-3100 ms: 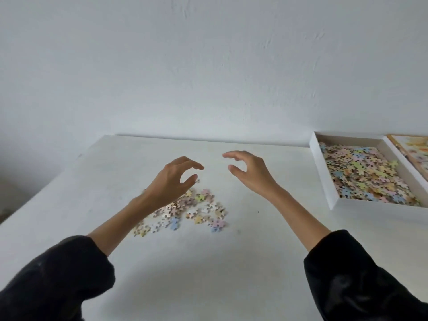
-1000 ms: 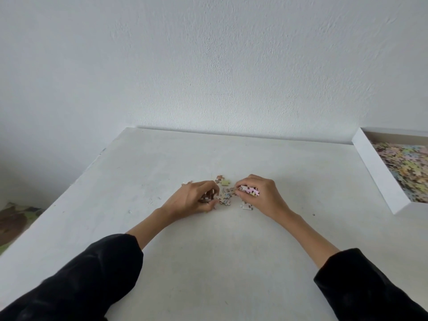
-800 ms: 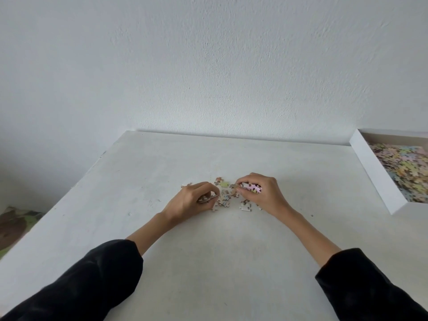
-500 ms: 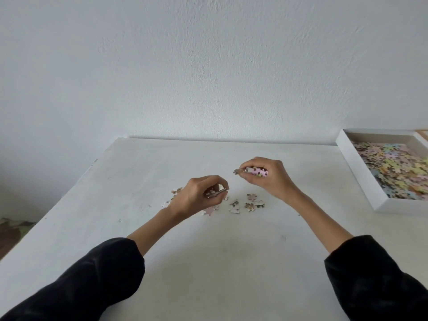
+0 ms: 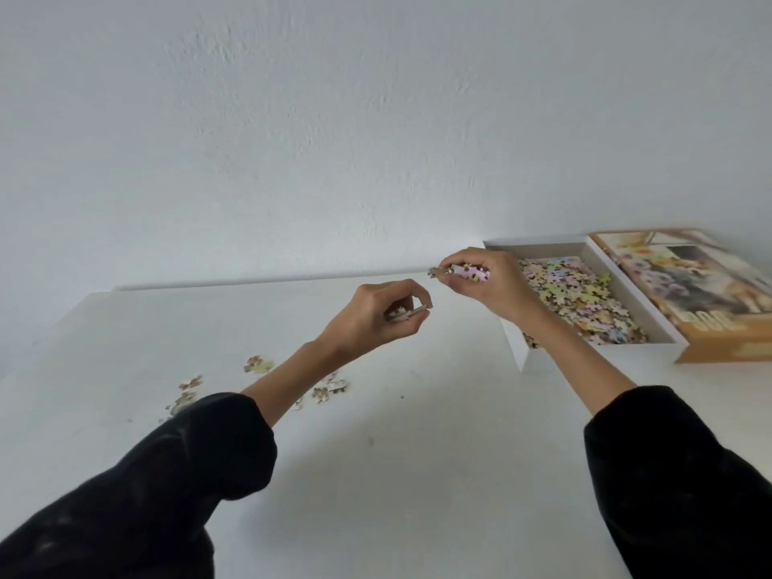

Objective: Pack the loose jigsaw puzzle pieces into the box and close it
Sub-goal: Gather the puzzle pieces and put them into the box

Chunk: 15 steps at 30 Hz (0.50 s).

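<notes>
My right hand [image 5: 486,286] grips a bunch of pastel puzzle pieces [image 5: 468,272] in the air, just left of the open white box [image 5: 626,294]. The box holds a thick layer of coloured pieces. My left hand [image 5: 378,317] is raised over the table and grips a few pieces [image 5: 407,313] in curled fingers. Several loose pieces [image 5: 257,364] still lie scattered on the white table [image 5: 397,474], partly hidden behind my left forearm.
The box lid [image 5: 693,290], printed with a picture, lies face up against the box's right side. A white wall runs along the table's far edge. The table's left edge falls away at the left.
Both hands have lifted off the table with pieces in them and moved right toward the box. The view has swung right, so the whole box and the lid now show.
</notes>
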{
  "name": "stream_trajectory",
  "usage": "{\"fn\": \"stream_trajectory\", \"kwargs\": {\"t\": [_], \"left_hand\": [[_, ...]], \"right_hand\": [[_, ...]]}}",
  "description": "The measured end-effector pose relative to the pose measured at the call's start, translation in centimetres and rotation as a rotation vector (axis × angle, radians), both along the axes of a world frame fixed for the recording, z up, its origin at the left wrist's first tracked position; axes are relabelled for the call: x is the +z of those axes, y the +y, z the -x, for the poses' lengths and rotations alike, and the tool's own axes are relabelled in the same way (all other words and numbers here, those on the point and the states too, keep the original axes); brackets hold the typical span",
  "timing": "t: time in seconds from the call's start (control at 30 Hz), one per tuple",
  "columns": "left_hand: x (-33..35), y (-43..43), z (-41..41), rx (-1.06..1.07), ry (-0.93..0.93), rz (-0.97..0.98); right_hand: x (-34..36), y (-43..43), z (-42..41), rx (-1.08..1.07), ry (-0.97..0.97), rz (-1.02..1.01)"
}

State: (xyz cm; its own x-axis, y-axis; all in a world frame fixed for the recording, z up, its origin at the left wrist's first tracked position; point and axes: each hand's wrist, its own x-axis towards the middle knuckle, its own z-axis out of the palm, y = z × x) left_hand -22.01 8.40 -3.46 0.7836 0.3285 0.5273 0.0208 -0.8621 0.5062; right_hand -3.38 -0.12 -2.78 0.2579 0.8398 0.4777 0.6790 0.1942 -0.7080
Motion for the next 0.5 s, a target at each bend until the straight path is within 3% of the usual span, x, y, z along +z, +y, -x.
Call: {"fn": "stream_trajectory", "kwargs": {"t": [0.5], "left_hand": [[-1.7,-7.3,-19.8,-0.135,0.154,0.079]], "right_hand": [[-2.3,-6.9,-17.7,-0.168,-0.077,0.130]]}}
